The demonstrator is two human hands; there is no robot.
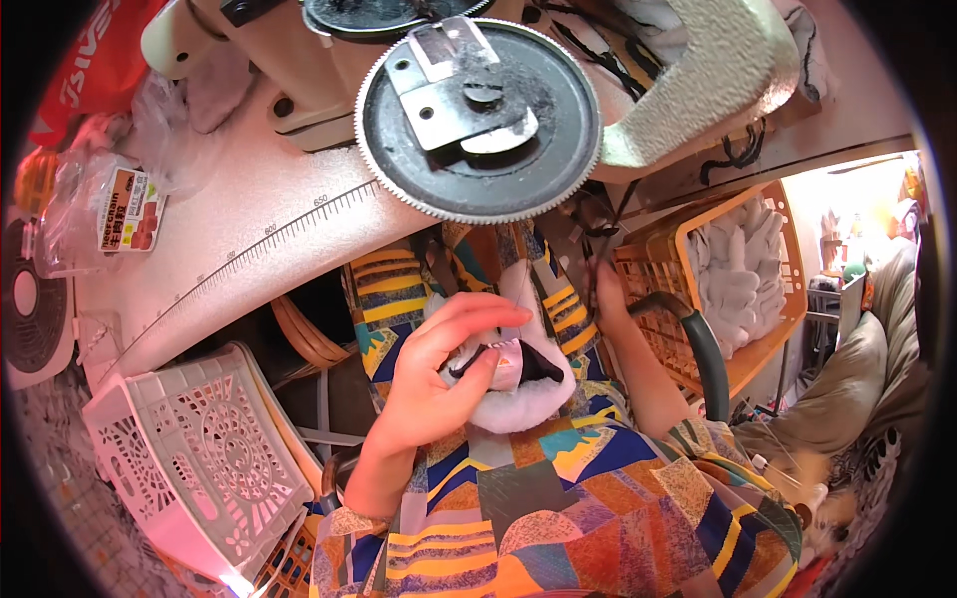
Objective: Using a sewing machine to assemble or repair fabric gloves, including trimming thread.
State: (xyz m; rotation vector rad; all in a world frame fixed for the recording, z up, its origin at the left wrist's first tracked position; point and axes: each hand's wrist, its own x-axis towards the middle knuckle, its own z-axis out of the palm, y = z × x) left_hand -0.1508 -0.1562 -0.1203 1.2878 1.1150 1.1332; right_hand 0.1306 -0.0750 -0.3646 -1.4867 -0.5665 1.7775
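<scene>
A white fuzzy sock-like piece (523,407) lies on my lap, its dark-lined opening facing up. A pale tag (506,365) shows inside that opening. My left hand (439,359) grips the piece at its left side, with the thumb over the opening's edge and the fingers curved above it. My right hand (610,297) reaches forward beside the orange basket, below the machine. Its fingers are mostly hidden in shadow, so what they touch does not show. Just above that hand are small dark parts, hard to make out.
A machine with a toothed round dial (478,120) overhangs my lap, on a white table (299,214) with a printed scale. An orange basket (648,269) of white pieces stands right, by a black curved armrest (710,359). A white openwork crate (214,448) sits left.
</scene>
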